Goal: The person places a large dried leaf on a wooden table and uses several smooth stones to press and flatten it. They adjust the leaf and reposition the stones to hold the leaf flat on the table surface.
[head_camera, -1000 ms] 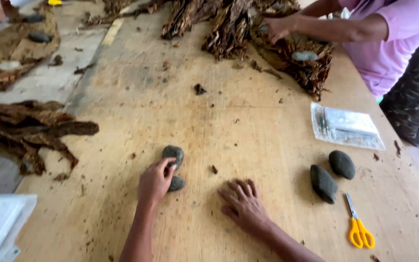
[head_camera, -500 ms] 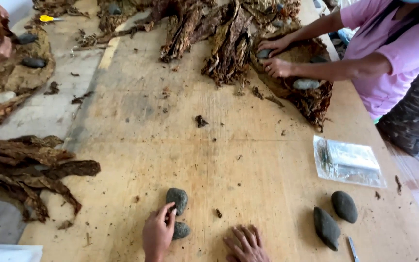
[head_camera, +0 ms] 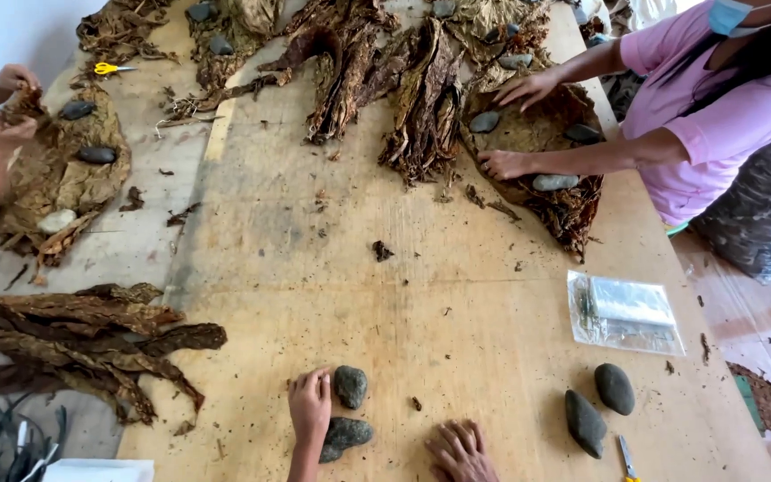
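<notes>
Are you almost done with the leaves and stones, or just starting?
Near the start, it seems. Done: nothing flattened in front of this person; the wooden table there is bare. In hand: the left hand touches two dark stones, and the right hand rests flat on the wood. Left: a pile of dried brown leaves lies unspread at the left, and two more stones sit unused at the right.

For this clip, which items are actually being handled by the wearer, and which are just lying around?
In hand:
- left hand, touching the two dark stones
- right hand, flat on the wooden table, holding nothing

Lying about:
- pair of stones on the right
- clear plastic packet
- dried leaf bundle on the left
- scissors at the bottom edge
- co-workers' leaf piles
</notes>
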